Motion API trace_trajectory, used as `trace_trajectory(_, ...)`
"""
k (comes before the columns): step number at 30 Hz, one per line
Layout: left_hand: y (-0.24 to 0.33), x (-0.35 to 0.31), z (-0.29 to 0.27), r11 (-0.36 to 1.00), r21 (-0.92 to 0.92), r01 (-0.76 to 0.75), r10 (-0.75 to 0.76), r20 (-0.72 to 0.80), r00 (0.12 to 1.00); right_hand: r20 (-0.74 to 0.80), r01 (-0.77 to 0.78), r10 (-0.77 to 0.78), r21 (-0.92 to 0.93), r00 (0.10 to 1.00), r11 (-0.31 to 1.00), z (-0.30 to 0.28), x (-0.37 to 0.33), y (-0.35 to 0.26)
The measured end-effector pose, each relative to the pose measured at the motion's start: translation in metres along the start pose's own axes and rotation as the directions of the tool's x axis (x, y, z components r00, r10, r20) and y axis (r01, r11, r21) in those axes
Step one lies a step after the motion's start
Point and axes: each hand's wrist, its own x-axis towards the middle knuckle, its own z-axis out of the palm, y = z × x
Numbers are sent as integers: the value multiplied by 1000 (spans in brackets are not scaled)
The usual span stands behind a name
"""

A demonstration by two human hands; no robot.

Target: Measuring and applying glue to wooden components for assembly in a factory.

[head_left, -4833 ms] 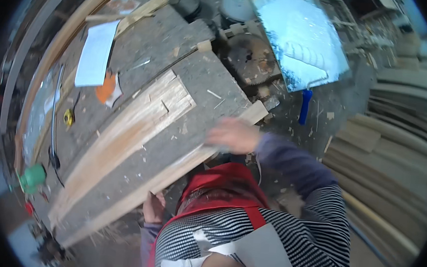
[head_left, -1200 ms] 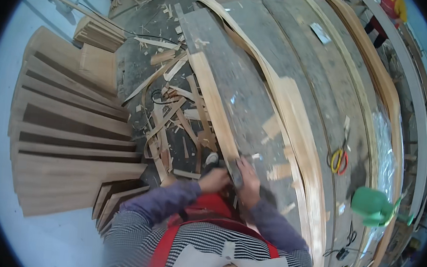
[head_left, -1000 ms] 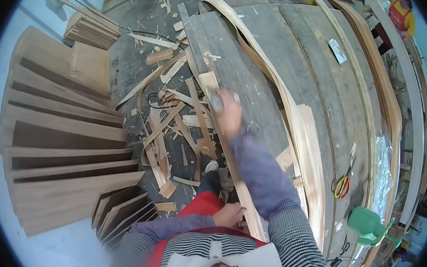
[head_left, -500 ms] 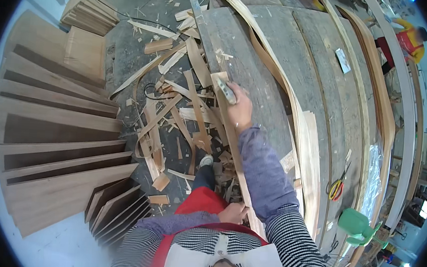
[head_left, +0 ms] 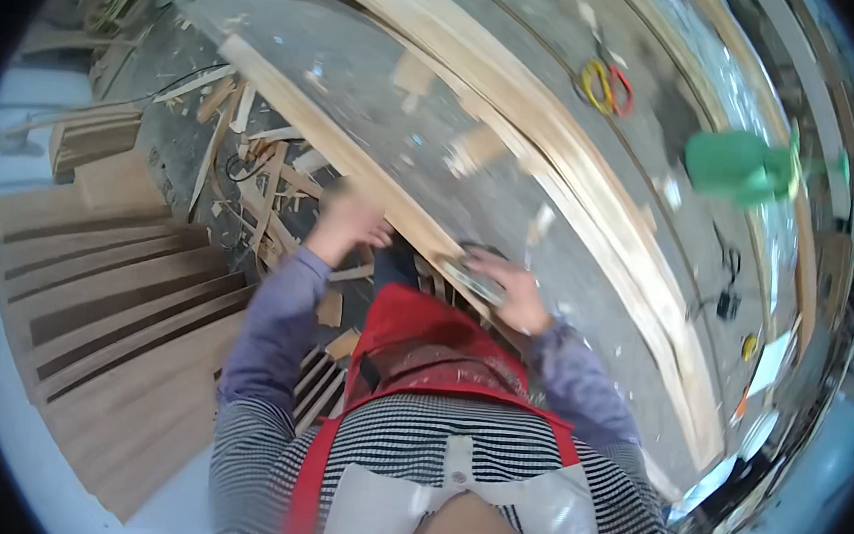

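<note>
A long, narrow wooden strip (head_left: 308, 122) lies along the near edge of the grey workbench (head_left: 361, 81). My left hand (head_left: 347, 226) is at the strip's outer edge, its fingertips close to or touching the wood; motion blurs it, so its grip is unclear. Farther down the strip, my right hand (head_left: 510, 292) is closed around a pale, flat hand tool (head_left: 479, 279), which lies low over the wood. The tool's exact kind does not show. Loose pieces of veneer (head_left: 476, 148) sit on the bench beyond my right hand.
Long veneer strips (head_left: 592, 205) run across the bench. Scissors with red and yellow handles (head_left: 605, 87) and a green plastic bottle (head_left: 741, 166) lie farther right. Wood offcuts (head_left: 271, 189) litter the floor at left, beside stacked brown panels (head_left: 130, 344).
My view has swung, shifting the bench across it. My right hand has come back along the strip towards me with the tool. My left hand has moved forward from near my body.
</note>
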Motion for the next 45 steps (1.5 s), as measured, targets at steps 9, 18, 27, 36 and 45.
trace_trajectory(9,-16,8,24,901,377,-214,300,-185,936,-263,-454,443,23,857,891,-109,-411,-3)
trace_trajectory(18,-196,-49,231,858,369,358,-492,387,780,-453,-339,287,-37,844,940,-93,-354,-11)
trace_trajectory(27,-319,-105,428,817,543,194,-459,408,789,-345,-236,158,-195,925,952,-53,-247,2)
trace_trajectory(36,-401,-106,489,956,248,154,-197,158,968,-469,-454,368,-81,803,888,-95,-549,83)
trace_trajectory(45,-407,-85,492,952,186,241,-229,-87,970,-745,-776,374,-293,551,559,-246,-1069,122)
